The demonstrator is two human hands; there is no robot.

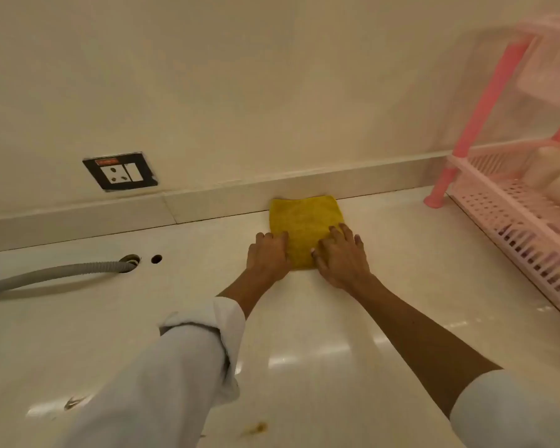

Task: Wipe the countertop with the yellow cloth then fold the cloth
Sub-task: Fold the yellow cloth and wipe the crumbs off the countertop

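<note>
The yellow cloth (304, 226) is lying flat on the cream countertop (320, 334), its far edge touching the low upstand at the foot of the wall. It is sitting in a neat, roughly square shape. The person is leaning in with both arms extended. The left hand (267, 255) is resting palm-down on the cloth's near left corner, fingers spread and pressing flat, gripping nothing. The right hand (341, 257) is lying likewise on the near right corner, fingers extended over the fabric, palm down, not clenched. The two hands are sitting just beside each other with a strip of cloth showing between them.

A grey corrugated hose (46, 276) is entering a hole in the countertop at left, with a second small hole (156, 259) just beside it. A wall socket (120, 171) is mounted above. A pink plastic rack (514, 195) is standing at right. A brownish stain (256, 428) is marking the near countertop.
</note>
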